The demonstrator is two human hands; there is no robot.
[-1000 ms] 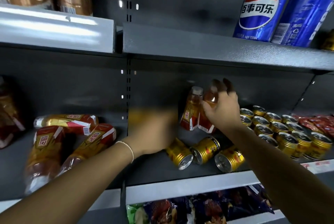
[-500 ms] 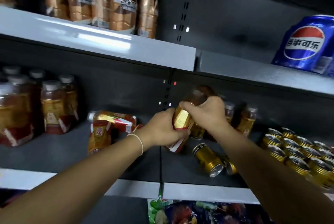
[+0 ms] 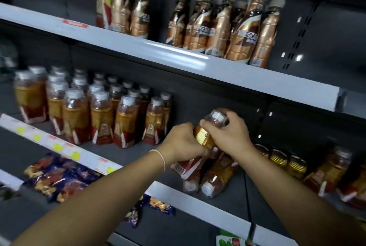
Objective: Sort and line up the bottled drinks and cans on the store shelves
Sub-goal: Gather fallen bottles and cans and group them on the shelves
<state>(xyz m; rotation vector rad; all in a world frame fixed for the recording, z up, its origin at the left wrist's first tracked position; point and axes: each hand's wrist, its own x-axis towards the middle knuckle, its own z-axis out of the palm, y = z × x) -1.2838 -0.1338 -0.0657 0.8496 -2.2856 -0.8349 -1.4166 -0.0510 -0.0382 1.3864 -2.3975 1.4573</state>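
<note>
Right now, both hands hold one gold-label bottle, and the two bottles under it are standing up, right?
Not quite. In the head view the two bottles under it lie on their sides, caps toward the shelf front edge. The left hand and right hand do both hold one gold-label bottle.

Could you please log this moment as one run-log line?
left hand, right hand: grip tilted bottle | two bottles lying beneath | upright bottle rows left
</note>
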